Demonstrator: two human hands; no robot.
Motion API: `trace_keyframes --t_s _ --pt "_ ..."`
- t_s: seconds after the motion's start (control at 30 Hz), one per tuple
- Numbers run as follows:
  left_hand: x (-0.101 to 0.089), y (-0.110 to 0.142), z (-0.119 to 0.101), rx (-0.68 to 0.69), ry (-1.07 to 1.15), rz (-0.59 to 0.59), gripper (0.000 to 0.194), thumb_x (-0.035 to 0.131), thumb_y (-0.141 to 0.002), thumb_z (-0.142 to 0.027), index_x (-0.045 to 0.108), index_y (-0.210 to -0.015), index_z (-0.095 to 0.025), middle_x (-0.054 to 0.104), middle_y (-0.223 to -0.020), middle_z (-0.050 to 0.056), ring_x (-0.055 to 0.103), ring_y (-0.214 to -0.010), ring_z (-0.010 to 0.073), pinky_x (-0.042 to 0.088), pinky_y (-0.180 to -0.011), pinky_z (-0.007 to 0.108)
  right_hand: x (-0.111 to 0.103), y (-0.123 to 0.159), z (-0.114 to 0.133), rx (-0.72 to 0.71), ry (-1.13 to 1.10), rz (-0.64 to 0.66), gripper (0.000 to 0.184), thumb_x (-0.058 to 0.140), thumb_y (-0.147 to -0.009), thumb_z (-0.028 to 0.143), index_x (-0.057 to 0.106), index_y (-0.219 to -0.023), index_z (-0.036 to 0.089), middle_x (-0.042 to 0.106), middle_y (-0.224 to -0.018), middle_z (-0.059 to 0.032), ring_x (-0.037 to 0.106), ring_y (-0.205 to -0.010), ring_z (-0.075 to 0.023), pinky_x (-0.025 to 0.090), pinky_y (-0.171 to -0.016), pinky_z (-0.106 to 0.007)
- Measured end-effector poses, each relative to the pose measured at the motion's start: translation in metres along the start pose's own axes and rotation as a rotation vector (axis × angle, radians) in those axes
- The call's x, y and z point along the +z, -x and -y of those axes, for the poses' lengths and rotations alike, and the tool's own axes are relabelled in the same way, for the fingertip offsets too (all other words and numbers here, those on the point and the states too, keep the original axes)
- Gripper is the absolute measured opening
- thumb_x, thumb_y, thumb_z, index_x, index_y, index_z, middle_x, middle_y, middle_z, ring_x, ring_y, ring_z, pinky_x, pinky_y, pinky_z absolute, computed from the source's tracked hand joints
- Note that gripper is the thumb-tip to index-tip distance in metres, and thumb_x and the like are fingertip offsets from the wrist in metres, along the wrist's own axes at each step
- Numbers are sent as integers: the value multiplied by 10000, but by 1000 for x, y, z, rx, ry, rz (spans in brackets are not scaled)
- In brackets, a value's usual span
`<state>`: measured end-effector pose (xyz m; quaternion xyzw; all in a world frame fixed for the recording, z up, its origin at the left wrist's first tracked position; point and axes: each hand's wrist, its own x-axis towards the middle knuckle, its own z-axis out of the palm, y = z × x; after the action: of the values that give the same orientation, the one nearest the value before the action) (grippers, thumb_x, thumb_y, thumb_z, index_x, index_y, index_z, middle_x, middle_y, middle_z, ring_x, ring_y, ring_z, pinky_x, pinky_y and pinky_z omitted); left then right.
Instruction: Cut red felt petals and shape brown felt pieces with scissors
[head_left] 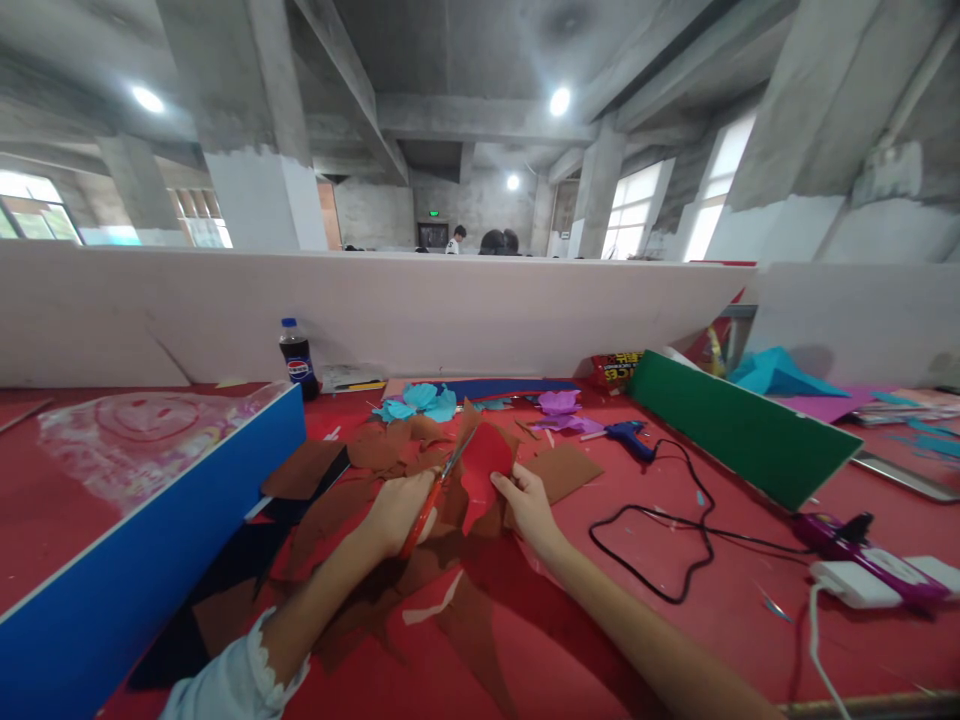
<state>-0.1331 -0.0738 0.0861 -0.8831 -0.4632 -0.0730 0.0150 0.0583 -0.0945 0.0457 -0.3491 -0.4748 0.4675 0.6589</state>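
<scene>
My left hand (pixel 401 508) is wrapped round the orange handles of a pair of scissors (pixel 429 515). Their blades point up and away, against the left edge of a red sheet (pixel 486 462), which looks like paper or felt. Between thumb and fingers, my right hand (pixel 529 500) pinches the right side of that red sheet. Brown sheet material shows just behind it; whether it is held too, I cannot tell. Brown cut scraps (pixel 330 515) lie spread under and around both hands. A flat brown piece (pixel 562 470) rests right of the red sheet.
A blue board (pixel 187 530) stands at left, a green board (pixel 742 430) at right. A blue glue gun (pixel 632 437) trails a black cable toward a purple power strip (pixel 862 560). Behind are a cola bottle (pixel 298 360), turquoise (pixel 420 402) and purple (pixel 561 410) paper flowers, and a white partition (pixel 450 315).
</scene>
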Motion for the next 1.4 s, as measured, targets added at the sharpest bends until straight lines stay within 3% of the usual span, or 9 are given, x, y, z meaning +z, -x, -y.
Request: trace_keyframes --t_s 0.6,0.9,1.4 --pt "-1 3 4 -6 27 -61 383 437 -690 -188 451 -1072 -192 645 -900 61 612 -825 228 433 -722 298 -3 -2 -7 -2 -20 -18 261 618 -666 343 622 -863 172 661 -819 -33 579 -720 -196 453 -667 -302" --pt "6 1 1 1 35 -43 503 430 -674 -152 371 -1173 -177 629 -986 75 607 -863 238 437 -738 316 3 1 4 3 4 15 200 599 -683 317 634 -825 180 662 -787 -17 580 -686 -185 449 -647 -290" --pt "3 1 4 -7 -58 -42 411 422 -695 -169 412 -1105 -191 646 -909 65 619 -805 237 446 -700 316 -2 0 0 -34 23 45 206 584 -716 304 626 -862 165 663 -802 -21 585 -706 -181 447 -654 -278"
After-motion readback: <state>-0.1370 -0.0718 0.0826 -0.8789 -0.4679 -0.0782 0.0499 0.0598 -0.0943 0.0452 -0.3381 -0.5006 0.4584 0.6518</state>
